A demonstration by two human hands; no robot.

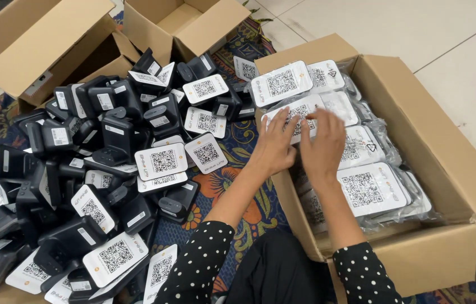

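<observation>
An open cardboard box [446, 141] on the right holds several small devices with white code-printed faces, each wrapped in a clear plastic bag [370, 188]. My left hand [276, 143] and my right hand [322, 143] both rest on one bagged device [301, 110] near the box's left wall, fingers spread over its white face. To the left lies a big heap of unwrapped black devices [114, 135] with the same white faces, spread over a patterned rug [238, 186].
Two more open cardboard boxes stand at the back, one [24, 45] at the far left and one [187, 25] in the middle. Pale floor tiles [418, 28] lie beyond the right box. My dotted sleeves and dark lap fill the bottom edge.
</observation>
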